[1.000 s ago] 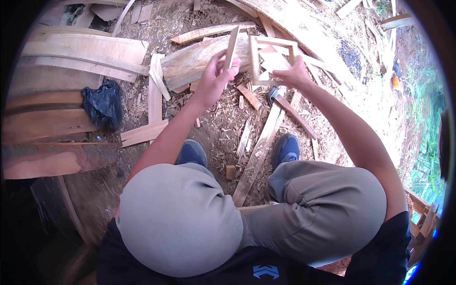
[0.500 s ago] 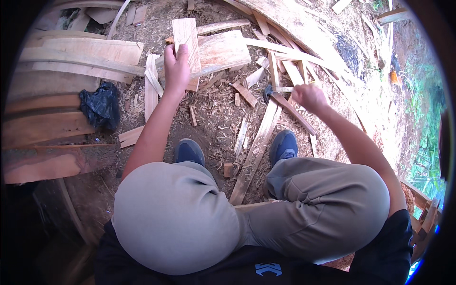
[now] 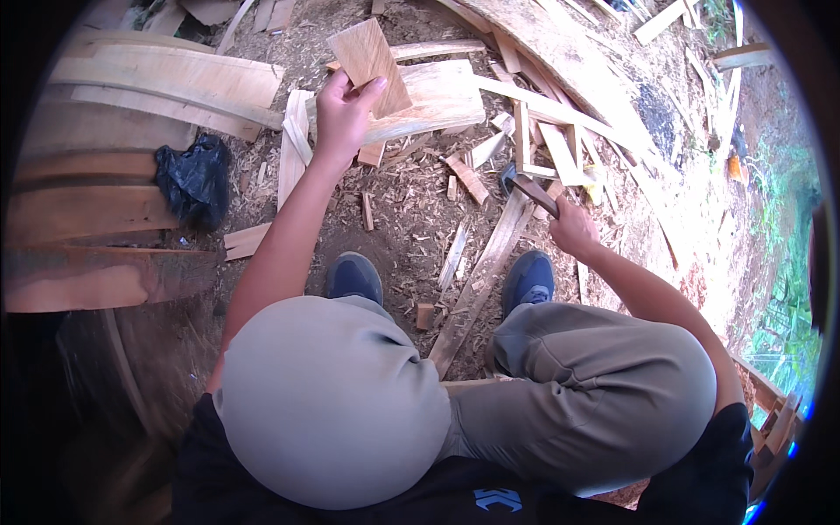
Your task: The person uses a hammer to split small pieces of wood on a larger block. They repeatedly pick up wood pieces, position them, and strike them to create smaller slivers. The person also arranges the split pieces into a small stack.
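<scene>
My left hand (image 3: 344, 118) grips a small flat wooden board (image 3: 372, 68) by its lower left edge, thumb on the face. The board is tilted, held up in front of a thick, pale plank (image 3: 442, 98) lying on the ground. My right hand (image 3: 575, 229) is closed round the handle of a wooden-handled tool (image 3: 535, 193). Its dark metal head (image 3: 507, 178) points away to the left, close to the ground; its exact shape is unclear. Just beyond the tool lies a small wooden frame (image 3: 522, 140) of thin strips.
Curved planks (image 3: 114, 188) are stacked at the left, with a black plastic bag (image 3: 193, 182) against them. A long narrow board (image 3: 477, 284) runs between my shoes (image 3: 353, 278). Shavings and offcuts litter the ground. Long boards (image 3: 560, 61) lie at the far right.
My right hand has left the wooden frame and taken hold of the tool's handle. My left hand has turned the board so its broad face shows, shifting slightly right.
</scene>
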Tool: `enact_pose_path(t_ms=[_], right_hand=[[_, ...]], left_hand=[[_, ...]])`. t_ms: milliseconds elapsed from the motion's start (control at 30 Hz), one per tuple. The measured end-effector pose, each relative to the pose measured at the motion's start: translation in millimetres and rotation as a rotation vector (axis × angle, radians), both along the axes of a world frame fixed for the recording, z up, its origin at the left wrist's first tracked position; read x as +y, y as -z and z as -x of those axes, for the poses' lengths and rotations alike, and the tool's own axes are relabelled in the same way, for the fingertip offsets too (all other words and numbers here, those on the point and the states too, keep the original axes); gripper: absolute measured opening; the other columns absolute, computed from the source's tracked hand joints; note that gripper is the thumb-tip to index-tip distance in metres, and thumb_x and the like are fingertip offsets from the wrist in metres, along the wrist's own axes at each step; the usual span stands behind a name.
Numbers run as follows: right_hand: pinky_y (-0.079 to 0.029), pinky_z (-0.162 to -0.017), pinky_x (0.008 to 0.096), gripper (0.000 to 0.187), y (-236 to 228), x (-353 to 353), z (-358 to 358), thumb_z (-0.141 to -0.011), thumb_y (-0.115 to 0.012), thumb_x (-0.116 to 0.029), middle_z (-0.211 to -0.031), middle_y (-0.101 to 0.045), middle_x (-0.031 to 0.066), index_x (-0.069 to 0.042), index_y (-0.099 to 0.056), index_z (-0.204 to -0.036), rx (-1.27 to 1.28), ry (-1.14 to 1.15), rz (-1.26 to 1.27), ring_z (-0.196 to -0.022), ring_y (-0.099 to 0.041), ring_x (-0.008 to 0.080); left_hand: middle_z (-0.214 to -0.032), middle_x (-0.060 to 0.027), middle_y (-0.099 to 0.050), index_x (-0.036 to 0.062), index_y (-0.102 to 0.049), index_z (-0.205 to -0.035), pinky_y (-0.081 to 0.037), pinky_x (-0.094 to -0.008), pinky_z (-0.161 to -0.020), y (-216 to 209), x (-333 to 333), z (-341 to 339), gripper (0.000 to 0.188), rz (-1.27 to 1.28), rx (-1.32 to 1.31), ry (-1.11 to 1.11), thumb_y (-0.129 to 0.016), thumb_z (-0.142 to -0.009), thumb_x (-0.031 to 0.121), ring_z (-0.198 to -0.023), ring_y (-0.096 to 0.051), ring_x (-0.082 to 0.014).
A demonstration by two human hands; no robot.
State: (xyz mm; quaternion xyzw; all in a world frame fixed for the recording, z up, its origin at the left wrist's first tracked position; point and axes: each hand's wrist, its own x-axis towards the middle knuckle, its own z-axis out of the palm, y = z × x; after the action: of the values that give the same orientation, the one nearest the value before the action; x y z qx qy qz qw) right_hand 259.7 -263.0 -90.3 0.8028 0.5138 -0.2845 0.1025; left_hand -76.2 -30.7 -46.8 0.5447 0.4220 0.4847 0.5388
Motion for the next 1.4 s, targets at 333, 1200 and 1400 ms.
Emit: enact_pose_path(t_ms=[333,1200,1400], right_hand=[[-0.050,-0.066,0.0437,0.024,-52,-24,-7,-0.091,-0.062,-0.020,-0.072,-0.063,0.0146,-0.006,-0.057,-0.109,0.528,-0.156,-0.066,-0.065,-0.063,0.0273],[-0.050,-0.077,0.0535,0.035,-201,100,110,-0.105,-0.056,-0.029,-0.096,-0.070,0.0294,-0.005,-0.053,-0.130,0.294,-0.223,-0.550,-0.090,-0.069,0.0484],[-0.050,-0.068,0.0415,0.044,-198,95,105,-0.106,-0.057,-0.035,-0.085,-0.070,0.0228,-0.003,-0.054,-0.136,0.222,-0.139,-0.553,-0.073,-0.068,0.0306]], left_hand=[[-0.095,-0.0102,-0.076,0.0008,-0.071,-0.110,-0.058,-0.0292,-0.077,3,7,2,0.029,-0.314,0.223,-0.004,-0.075,-0.095,0.026,-0.086,-0.073,-0.0150],[-0.102,-0.0070,-0.076,0.0031,-0.072,-0.116,-0.055,-0.0282,-0.082,6,-13,-13,0.027,-0.383,0.230,0.116,-0.073,-0.097,0.022,-0.094,-0.070,-0.0111],[-0.096,-0.0086,-0.079,0.0064,-0.081,-0.101,-0.058,-0.0301,-0.072,-1,-20,-12,0.017,-0.505,0.297,0.045,-0.079,-0.090,0.019,-0.084,-0.076,-0.0150]])
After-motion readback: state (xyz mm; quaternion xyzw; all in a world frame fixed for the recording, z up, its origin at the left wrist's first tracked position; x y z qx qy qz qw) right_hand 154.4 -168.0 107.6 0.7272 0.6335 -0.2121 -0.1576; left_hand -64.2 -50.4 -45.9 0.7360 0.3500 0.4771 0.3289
